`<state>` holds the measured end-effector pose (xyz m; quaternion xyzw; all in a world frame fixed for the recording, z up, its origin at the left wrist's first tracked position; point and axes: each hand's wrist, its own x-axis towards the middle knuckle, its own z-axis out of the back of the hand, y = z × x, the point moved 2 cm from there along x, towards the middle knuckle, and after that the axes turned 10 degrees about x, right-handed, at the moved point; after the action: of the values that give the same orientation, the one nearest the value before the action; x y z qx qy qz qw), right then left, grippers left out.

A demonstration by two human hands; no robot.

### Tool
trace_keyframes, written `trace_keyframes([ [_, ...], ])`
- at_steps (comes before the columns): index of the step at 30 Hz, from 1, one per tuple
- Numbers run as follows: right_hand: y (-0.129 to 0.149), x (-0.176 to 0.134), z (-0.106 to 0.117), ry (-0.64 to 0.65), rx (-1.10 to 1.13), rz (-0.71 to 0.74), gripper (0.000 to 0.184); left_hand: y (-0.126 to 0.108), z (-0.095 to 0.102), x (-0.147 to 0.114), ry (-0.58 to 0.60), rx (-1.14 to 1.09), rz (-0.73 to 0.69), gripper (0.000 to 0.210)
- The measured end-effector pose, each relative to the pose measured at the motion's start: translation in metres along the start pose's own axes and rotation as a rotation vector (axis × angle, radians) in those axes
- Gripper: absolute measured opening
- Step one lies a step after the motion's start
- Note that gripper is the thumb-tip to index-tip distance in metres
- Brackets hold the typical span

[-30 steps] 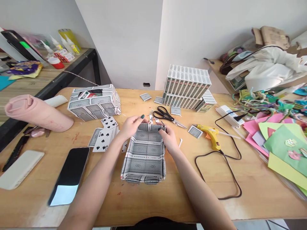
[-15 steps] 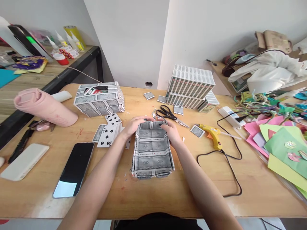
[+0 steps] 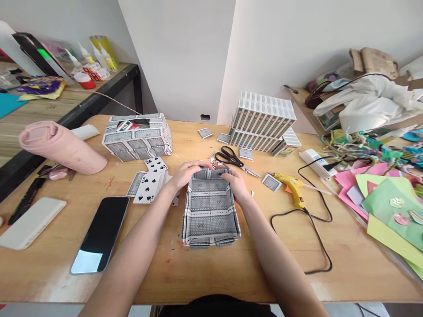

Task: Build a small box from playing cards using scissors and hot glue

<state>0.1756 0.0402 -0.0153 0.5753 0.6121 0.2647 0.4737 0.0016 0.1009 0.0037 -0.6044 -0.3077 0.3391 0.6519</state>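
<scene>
An open box made of grey-backed playing cards (image 3: 211,203) stands on the table in front of me. My left hand (image 3: 187,174) grips its far left corner, with the fingers behind the far wall. At the far right corner my right hand (image 3: 235,181) holds the wall, its thumb on the inner side. The fingertips behind the box are partly hidden. Loose playing cards (image 3: 147,187) lie left of my left hand, some face up. Black-handled scissors (image 3: 231,156) rest just beyond my right hand.
A finished-looking card-covered box (image 3: 137,136) and a pink roll (image 3: 62,147) stand at the back left. A phone (image 3: 101,233) lies front left. Stacked card packs (image 3: 262,121) stand at the back. On the right are a yellow glue gun (image 3: 295,189), its cord, a power strip (image 3: 317,163) and coloured paper (image 3: 390,207).
Both hands keep their hold at the far corners of the card box. The view has shifted very slightly; nothing else has visibly moved.
</scene>
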Motion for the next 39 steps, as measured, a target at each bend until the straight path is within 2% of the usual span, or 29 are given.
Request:
trace_keyframes([
  [2,0.000,-0.002,0.001,0.028,0.053,0.007,0.034,0.003,0.000,0.000,-0.012,-0.016,0.001,0.027],
  [6,0.000,-0.006,0.005,0.065,0.162,-0.005,0.056,0.009,-0.001,-0.001,-0.043,-0.055,0.011,0.026],
  [12,-0.004,-0.005,0.007,0.061,0.173,0.026,0.041,0.010,0.000,-0.001,-0.043,-0.030,0.012,0.023],
  [22,-0.005,-0.004,0.007,0.056,0.060,0.061,0.033,0.008,0.003,0.001,-0.009,0.051,0.004,0.023],
  [33,0.003,-0.011,0.004,0.045,-0.085,0.219,0.022,0.016,0.000,-0.005,-0.069,-0.016,0.088,0.028],
  [39,0.000,-0.008,0.006,0.030,-0.100,0.200,0.033,0.019,-0.001,-0.006,-0.086,-0.047,0.130,0.029],
])
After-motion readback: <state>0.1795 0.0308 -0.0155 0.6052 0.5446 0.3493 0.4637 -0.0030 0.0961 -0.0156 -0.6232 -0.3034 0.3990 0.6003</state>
